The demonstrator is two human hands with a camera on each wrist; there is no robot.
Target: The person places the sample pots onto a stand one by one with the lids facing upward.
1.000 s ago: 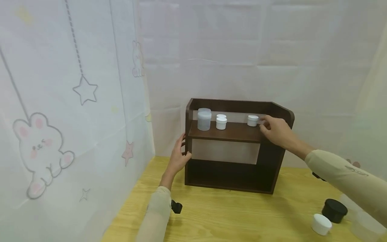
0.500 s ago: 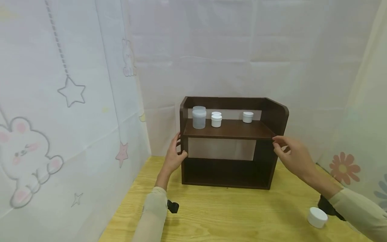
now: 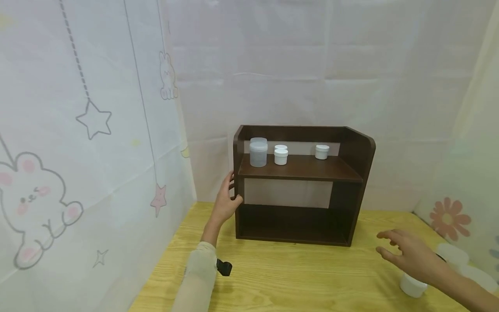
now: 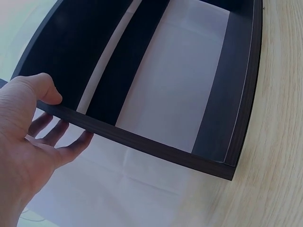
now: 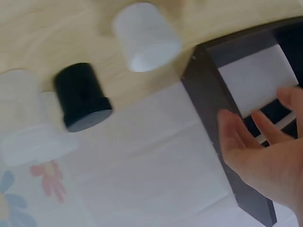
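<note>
Gripping the dark shelf unit with the left hand, the right hand loose over the worktop

The shelf unit stands upright on the worktop. On its upper shelf the head view shows a frosted jar at the left, with the top of what looks like another behind it; next, a front tub partly covering a rear tub, both white; and, well apart to the right, a single tub, also white. The left wrist view leaves these out but gives the grip: the thumb bends over the side panel's edge while the fingers press the outer face, which the head view partly hides.

The right hand has its fingers loosely bent, a gap between them and the thumb. From the head, it overlaps a white tub on the worktop and almost wholly covers what lies behind. The right wrist view, slightly blurred, shows that tub whole, beside a black container and translucent containers.
</note>
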